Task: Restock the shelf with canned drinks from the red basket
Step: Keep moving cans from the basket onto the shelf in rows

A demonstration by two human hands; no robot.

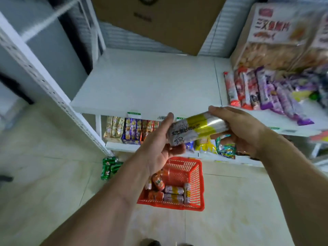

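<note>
- Both hands are holding one can (pixel 197 128) sideways, above the red basket (pixel 197 176) and just in front of the shelf (pixel 145 82).
- Left hand (pixel 159 148) is cupping the near end, fingers (pixel 167 119) curling up around it; right hand (pixel 237 128) is clamping the far end.
- More cans (pixel 173 189) are lying in the basket below the fingers.
- Likely full: heavy-ish, stiff, smooth metal, thin wall dents. Gripping mid-body around the side looks safest.

Beige tiled floor (pixel 53 174), white perforated upright (pixel 44 82), cardboard box (pixel 159 20) overhead
</note>
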